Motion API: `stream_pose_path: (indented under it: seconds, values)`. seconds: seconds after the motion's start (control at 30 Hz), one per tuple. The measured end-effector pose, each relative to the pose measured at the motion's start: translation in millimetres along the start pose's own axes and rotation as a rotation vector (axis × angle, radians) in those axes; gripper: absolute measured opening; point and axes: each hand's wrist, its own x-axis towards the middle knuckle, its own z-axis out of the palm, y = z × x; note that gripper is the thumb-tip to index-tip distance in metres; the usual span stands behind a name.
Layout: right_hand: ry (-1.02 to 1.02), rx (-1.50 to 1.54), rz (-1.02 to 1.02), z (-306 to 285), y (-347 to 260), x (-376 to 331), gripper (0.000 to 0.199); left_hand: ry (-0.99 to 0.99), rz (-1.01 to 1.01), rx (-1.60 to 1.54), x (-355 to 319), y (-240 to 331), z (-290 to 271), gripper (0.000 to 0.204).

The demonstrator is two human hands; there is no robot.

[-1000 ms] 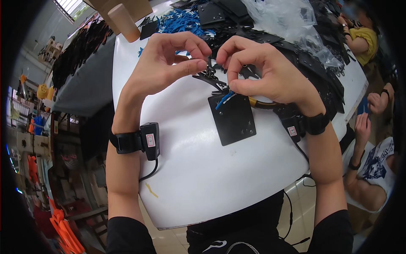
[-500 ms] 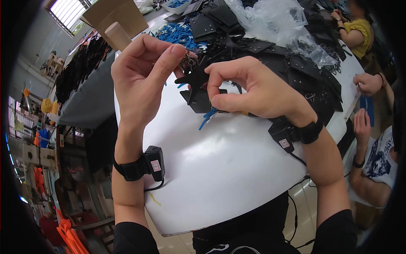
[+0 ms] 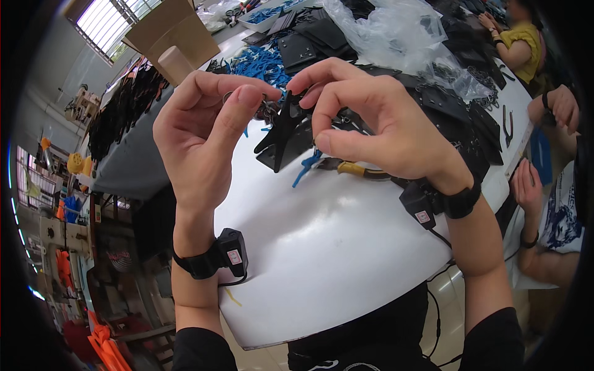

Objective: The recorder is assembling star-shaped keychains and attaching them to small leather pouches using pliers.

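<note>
My left hand (image 3: pixel 201 136) is closed, its thumb and index finger pinching a small cluster of metal rings (image 3: pixel 266 112). A flat black star-shaped piece (image 3: pixel 283 135) hangs between both hands, just below the rings. My right hand (image 3: pixel 387 120) is curled, with its index and middle fingertips at the top point of the black piece. Right under the right thumb is a blue strip (image 3: pixel 304 168) with a bit of metal; whether the thumb holds it or it lies on the table is unclear. Pliers with yellow handles (image 3: pixel 359 169) lie beneath my right hand.
Black flat pieces (image 3: pixel 433 117) and a heap of blue strips (image 3: pixel 260 67) cover the far part of the white table (image 3: pixel 322 272). Clear plastic bags (image 3: pixel 396 34) lie on the heap. Another pair of pliers (image 3: pixel 507 125) rests near the right edge, beside a co-worker's hands (image 3: pixel 526 185).
My right index finger has straightened out toward my left fingertips. The black piece now hangs more upright and lower, and the yellow-handled pliers show more fully.
</note>
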Motion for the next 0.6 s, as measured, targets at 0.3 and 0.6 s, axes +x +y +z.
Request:
stream_pose_path:
  seconds: [0.3, 0.6]
  values:
    - [0.097, 0.128, 0.099, 8.9, -7.5, -0.2, 0.012, 0.017, -0.057, 0.043, -4.4, 1.8, 14.1, 0.010]
    - [0.179, 0.164, 0.243, 16.6, -7.0, -0.6, 0.019, -0.006, -0.076, 0.087, -10.4, 4.8, 23.5, 0.008]
